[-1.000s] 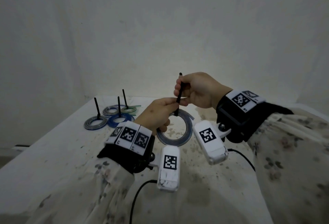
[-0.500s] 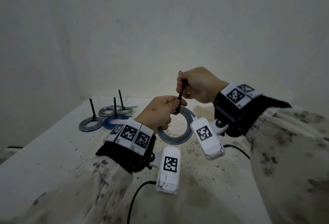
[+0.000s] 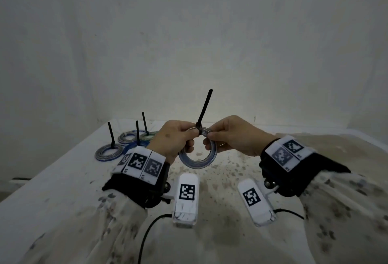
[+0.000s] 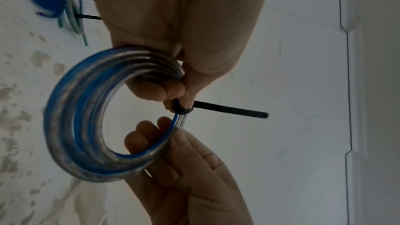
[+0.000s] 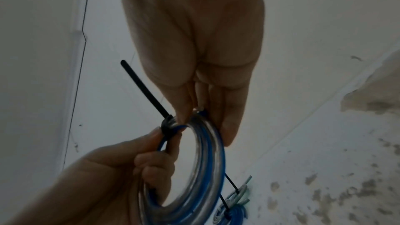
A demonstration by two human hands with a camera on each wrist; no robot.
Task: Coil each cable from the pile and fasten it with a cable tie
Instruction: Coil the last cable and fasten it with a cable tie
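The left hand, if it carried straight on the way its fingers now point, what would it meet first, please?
Probably the right hand. The left hand points across the coiled cable both hold, just past the black cable tie; the fingertips sit close together, though depth is unclear.

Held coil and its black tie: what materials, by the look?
Coil: likely clear glossy plastic jacket, silvery strands and a blue stripe showing through; highlights along the turns.
Black tie: probably matte nylon or similar plastic; a flat, dull strip whose free tail stands out stiff and straight.
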